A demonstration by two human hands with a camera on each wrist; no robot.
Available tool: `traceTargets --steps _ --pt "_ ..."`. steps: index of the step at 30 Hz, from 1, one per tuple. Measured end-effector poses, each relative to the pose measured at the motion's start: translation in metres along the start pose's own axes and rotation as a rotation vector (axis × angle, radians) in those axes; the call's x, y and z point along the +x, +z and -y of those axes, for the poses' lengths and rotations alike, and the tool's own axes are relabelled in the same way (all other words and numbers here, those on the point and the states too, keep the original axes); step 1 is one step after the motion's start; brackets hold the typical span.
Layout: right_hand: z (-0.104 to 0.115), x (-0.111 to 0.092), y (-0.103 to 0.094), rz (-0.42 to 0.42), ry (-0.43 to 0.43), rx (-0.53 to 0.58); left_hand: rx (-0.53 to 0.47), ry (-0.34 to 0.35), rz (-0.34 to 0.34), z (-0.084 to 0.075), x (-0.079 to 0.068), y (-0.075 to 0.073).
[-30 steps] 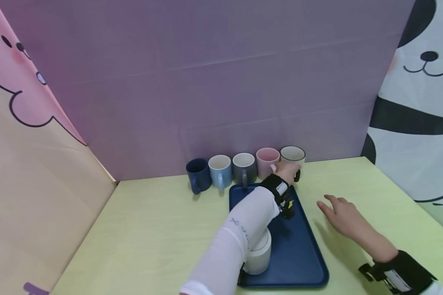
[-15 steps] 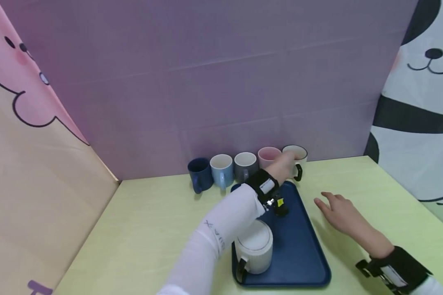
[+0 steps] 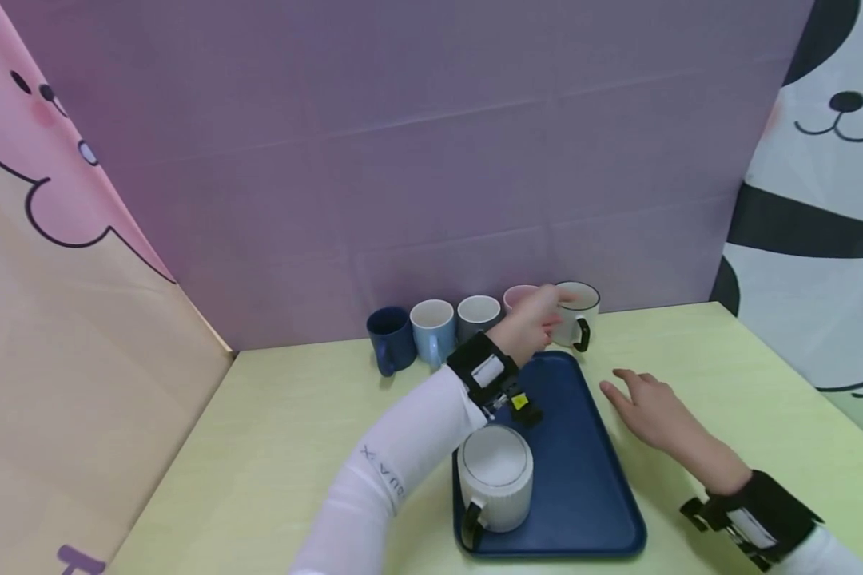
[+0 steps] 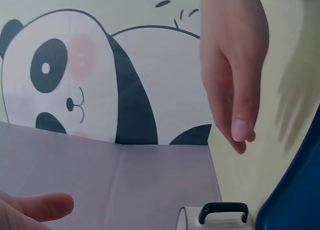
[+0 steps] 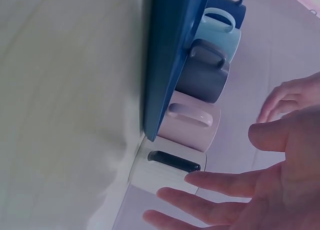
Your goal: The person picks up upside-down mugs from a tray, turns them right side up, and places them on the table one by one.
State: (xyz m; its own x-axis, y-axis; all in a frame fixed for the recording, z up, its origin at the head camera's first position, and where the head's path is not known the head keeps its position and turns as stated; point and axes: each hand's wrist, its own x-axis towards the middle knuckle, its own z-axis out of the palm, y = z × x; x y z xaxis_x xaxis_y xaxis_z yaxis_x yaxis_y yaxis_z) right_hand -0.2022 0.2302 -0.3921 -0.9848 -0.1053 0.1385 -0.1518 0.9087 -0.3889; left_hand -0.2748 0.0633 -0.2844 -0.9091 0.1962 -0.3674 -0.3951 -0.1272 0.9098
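My left hand (image 3: 528,323), blurred with motion, hovers over the far end of the blue tray (image 3: 582,479), partly covering the pink mug (image 3: 519,295). Its fingers are loosely bent around nothing. Just to their right stands a white mug (image 3: 565,327) with a black rim and black handle, upright by the back wall. My right hand (image 3: 650,407) is held above the table right of the tray, fingers spread and relaxed; the right wrist view shows nothing in its fingers (image 5: 220,184). On the tray's near left part a white mug (image 3: 496,479) with a black handle sits upside down.
Left of the pink mug, a grey mug (image 3: 478,311), a light blue mug (image 3: 433,327) and a dark blue mug (image 3: 391,339) stand in a row against the purple backdrop (image 3: 439,160). Printed panels flank the pale table (image 3: 295,447) on both sides.
My left hand has come away from the white mug with the black rim and moved left and nearer, uncovering its black handle and the upside-down mug. The right hand has shifted slightly left.
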Motion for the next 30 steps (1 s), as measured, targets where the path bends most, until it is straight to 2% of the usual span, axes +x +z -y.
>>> traceTargets --steps 3,9,15,24,27,30 --pt "0.004 0.002 0.001 0.006 0.006 -0.001 0.006 0.015 0.000 -0.003 -0.005 -0.004" --pt "0.013 0.005 0.005 -0.003 -0.017 0.008 0.021 0.097 -0.021 -0.008 -0.019 -0.012" --pt "0.023 0.008 0.009 -0.022 -0.034 0.022 0.020 0.131 0.083 -0.010 -0.030 -0.025" --pt "0.031 0.013 0.011 -0.037 -0.065 0.016 0.054 0.213 0.164 -0.008 -0.045 -0.050" --pt "0.035 0.013 0.012 -0.034 -0.061 0.018 0.070 0.226 0.162 -0.006 -0.050 -0.058" --pt "0.038 0.013 0.013 -0.022 -0.051 0.019 0.093 0.237 0.125 -0.004 -0.053 -0.066"
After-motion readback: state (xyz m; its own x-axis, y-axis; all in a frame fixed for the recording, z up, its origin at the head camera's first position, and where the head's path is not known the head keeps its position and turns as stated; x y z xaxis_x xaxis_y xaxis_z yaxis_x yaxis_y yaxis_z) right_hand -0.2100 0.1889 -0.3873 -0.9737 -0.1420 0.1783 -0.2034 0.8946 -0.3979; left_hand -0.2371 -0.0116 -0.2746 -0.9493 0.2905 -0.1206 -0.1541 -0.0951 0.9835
